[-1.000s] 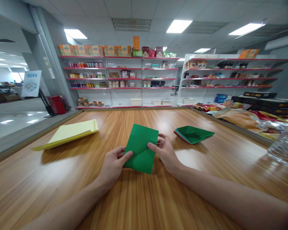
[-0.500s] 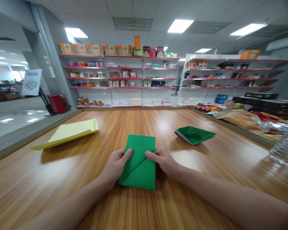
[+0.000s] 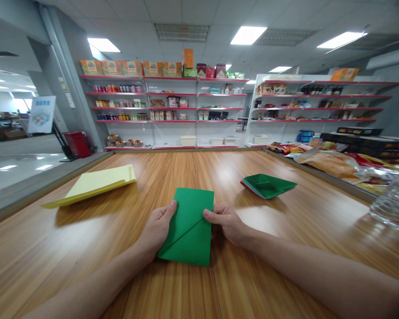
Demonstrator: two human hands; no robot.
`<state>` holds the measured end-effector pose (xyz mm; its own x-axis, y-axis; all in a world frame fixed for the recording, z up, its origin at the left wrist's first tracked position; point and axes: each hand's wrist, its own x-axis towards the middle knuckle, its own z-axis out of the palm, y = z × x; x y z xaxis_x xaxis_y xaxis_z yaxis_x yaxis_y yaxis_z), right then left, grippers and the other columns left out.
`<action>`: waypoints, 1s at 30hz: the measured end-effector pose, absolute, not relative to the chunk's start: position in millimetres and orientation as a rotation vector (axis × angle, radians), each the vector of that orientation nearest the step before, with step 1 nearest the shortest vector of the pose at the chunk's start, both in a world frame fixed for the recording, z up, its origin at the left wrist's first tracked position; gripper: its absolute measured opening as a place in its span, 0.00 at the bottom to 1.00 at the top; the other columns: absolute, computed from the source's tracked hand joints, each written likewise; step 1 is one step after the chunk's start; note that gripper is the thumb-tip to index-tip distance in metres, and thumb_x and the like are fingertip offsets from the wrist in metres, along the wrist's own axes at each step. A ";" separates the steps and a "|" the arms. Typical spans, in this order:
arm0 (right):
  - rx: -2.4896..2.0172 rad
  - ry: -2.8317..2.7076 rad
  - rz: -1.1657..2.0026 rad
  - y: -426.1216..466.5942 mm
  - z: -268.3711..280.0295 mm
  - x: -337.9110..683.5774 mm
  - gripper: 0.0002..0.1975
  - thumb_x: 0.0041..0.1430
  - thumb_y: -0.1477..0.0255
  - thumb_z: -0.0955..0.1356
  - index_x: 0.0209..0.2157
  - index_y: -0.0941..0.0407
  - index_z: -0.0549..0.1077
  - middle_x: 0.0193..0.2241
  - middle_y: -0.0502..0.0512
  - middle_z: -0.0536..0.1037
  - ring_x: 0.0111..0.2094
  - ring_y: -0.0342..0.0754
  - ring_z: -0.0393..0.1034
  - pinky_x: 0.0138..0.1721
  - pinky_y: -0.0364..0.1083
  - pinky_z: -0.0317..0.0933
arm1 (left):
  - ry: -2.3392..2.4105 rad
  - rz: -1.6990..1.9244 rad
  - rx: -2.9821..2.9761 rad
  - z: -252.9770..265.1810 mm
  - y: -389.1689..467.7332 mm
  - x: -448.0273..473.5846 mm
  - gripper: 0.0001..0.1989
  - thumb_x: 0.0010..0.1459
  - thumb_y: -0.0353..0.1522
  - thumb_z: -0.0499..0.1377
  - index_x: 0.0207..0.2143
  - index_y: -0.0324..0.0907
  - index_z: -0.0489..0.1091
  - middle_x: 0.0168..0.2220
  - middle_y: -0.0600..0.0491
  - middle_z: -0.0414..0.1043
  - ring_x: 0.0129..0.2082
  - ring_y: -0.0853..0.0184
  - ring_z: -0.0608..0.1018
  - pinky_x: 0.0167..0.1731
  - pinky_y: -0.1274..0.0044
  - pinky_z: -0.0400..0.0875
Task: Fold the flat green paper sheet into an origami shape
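A folded green paper (image 3: 190, 230), with a slanting fold edge across its front, is held just in front of me over the wooden table (image 3: 119, 279). My left hand (image 3: 158, 228) grips its left edge, thumb along the side and fingers behind. On the opposite edge, my right hand (image 3: 228, 223) pinches the paper, thumb on the front face. The fingers behind the paper are mostly hidden. Beyond the right hand lies a stack of folded papers (image 3: 269, 185), green on top with red and blue edges beneath. Yellow paper (image 3: 98, 184), partly folded, rests to the left.
A clear plastic bottle (image 3: 394, 199) stands at the right edge. Snack packets (image 3: 332, 164) and black boxes (image 3: 369, 144) lie past the table's right rim. Stocked shelves (image 3: 173, 106) line the back. A red box (image 3: 77, 144) and a sign board (image 3: 41, 114) stand at left.
The green paper has tilted slightly, its lower end shifting left. My left thumb has slid from the paper's face to its left edge. The right hand keeps its pinch.
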<state>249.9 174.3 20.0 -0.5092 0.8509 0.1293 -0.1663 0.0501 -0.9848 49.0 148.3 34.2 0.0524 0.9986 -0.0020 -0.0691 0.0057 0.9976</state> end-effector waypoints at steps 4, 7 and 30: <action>-0.681 -1.532 1.570 172.5 21.9 247.6 0.21 0.53 0.56 0.70 0.19 0.61 0.73 0.16 0.51 0.72 0.17 0.40 0.63 0.21 0.41 0.60 | 1.147 1.209 1.254 33.0 150.1 48.6 0.26 0.50 0.53 0.58 0.23 0.38 0.69 0.16 0.55 0.66 0.18 0.66 0.70 0.19 0.78 0.65; -0.688 -1.519 1.545 172.0 24.8 244.4 0.19 0.53 0.58 0.70 0.24 0.61 0.76 0.22 0.54 0.76 0.23 0.43 0.68 0.30 0.44 0.63 | 1.199 1.297 1.388 29.9 151.5 48.6 0.24 0.54 0.48 0.57 0.42 0.36 0.69 0.26 0.53 0.71 0.22 0.66 0.73 0.23 0.77 0.68; -0.781 -1.493 1.461 177.1 17.2 245.6 0.21 0.53 0.56 0.70 0.21 0.60 0.72 0.17 0.50 0.71 0.18 0.40 0.62 0.19 0.41 0.55 | 1.382 1.094 2.169 24.1 143.9 51.0 0.31 0.60 0.42 0.54 0.60 0.32 0.57 0.54 0.40 0.60 0.55 0.57 0.65 0.56 0.66 0.59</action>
